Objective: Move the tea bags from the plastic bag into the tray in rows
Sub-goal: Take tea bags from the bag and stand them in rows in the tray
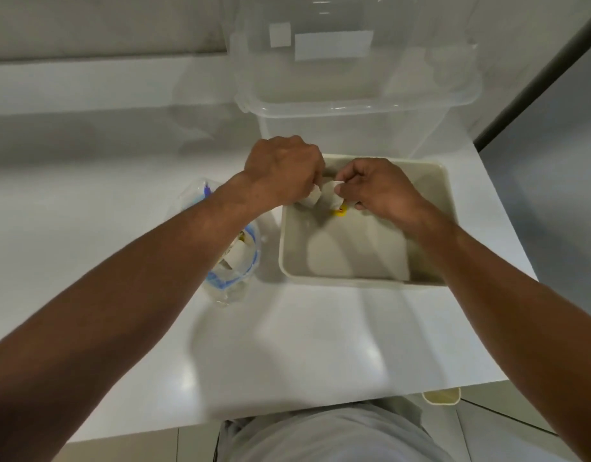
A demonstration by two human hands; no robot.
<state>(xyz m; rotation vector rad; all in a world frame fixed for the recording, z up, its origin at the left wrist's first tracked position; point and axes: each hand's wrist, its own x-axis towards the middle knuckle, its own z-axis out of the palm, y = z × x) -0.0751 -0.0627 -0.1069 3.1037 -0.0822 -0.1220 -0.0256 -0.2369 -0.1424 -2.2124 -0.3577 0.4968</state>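
Two hands [282, 168] [382, 191] grip maybe two tea bags [331, 195].

The left forearm [137, 278] and right forearm [507, 281], both bare, are reaching forward and angling inward. The left hand [284, 171] is hovering knuckles-up, its fingers curled under and gripping a white tea bag [311, 199] beneath its fingertips. The right hand [379, 190] is sitting just beside it, back turned up, thumb and forefinger pinching a second tea bag [332, 193] at its thumb side.
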